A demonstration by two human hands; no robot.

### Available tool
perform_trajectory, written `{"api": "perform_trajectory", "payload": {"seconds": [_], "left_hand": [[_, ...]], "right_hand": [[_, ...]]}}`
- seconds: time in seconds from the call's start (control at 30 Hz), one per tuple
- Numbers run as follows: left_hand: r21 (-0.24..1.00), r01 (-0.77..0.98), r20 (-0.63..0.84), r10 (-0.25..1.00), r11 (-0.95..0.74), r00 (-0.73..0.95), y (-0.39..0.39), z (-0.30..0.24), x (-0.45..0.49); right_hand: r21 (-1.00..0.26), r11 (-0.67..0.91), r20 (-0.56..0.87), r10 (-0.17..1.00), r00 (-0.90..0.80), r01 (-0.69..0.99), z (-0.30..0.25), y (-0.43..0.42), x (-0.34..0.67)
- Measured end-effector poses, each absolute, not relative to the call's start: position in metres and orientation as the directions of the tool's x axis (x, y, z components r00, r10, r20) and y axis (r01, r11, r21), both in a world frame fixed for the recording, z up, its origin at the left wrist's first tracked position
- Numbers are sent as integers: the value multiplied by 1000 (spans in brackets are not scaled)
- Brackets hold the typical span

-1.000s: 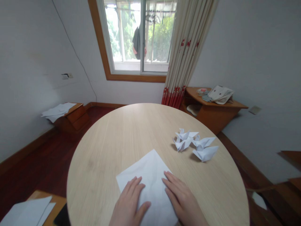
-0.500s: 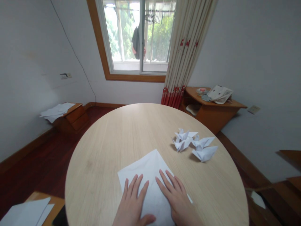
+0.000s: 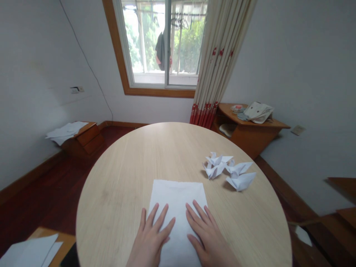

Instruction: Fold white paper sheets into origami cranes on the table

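Observation:
A sheet of white paper (image 3: 178, 191) lies flat near the front of the round table, its far edge roughly level across my view. Faint creases show near its far corners. My left hand (image 3: 154, 231) rests palm down over the left side of the sheet, fingers spread. On the right side, my right hand (image 3: 204, 230) also lies flat with fingers apart. Neither hand grips anything. The sheet's near end runs out of view between my wrists. Several folded white paper birds (image 3: 240, 181) stand in a cluster to the right, beyond my right hand.
The round wooden table (image 3: 116, 185) fills the middle. A small cabinet (image 3: 89, 139) with papers on it stands at the left wall. More white sheets (image 3: 30, 250) lie at lower left. A corner shelf (image 3: 250, 129) holds a cloth bag (image 3: 258, 112) beside the curtain (image 3: 219, 55).
The paper has turned from a corner pointing away to a straight edge facing away. Both hands have shifted slightly with it and stay flat on it. The paper birds have not moved.

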State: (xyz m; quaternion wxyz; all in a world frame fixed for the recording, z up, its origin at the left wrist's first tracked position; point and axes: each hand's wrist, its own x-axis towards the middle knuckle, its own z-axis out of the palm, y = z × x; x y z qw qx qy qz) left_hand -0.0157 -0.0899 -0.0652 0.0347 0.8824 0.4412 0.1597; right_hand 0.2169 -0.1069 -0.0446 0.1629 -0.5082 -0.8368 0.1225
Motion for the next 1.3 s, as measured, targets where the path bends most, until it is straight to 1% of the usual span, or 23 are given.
{"api": "perform_trajectory", "payload": {"seconds": [0.17, 0.27, 0.37, 0.53, 0.7, 0.8, 0.9, 1.0, 1.17, 1.3], "left_hand": [[138, 787, 232, 792, -601, 564, -90, -55, -19], [154, 780, 255, 787, -606, 561, -89, -51, -21], [210, 755, 281, 778, -621, 562, -87, -54, -23], [355, 700, 249, 785, -619, 568, -87, -56, -25], [449, 656, 209, 785, -607, 583, -88, -46, -27], [497, 654, 159, 801, -570, 577, -89, -40, -26], [545, 653, 73, 806, -526, 587, -89, -40, -26], [574, 642, 31, 797, -508, 603, -90, -43, -27], [555, 632, -25, 748, -542, 663, -89, -40, -29], [538, 658, -78, 746, -527, 661, -88, -38, -29]], "right_hand": [[-375, 504, 167, 862, -478, 778, -38, -105, 218], [-375, 541, 197, 840, -505, 753, -35, -104, 219], [-413, 541, 188, 838, -512, 733, -31, -105, 219], [-575, 445, 164, 885, -436, 687, -26, -109, 224], [-690, 326, 18, 900, -435, 646, -24, -110, 230], [-700, 298, -38, 892, -450, 650, -21, -111, 231], [-698, 341, -1, 879, -477, 630, -20, -112, 232], [-701, 384, 35, 860, -509, 601, -22, -112, 235], [-703, 370, -17, 845, -534, 607, -25, -109, 238], [-688, 322, -79, 857, -509, 650, -25, -107, 236]]}}
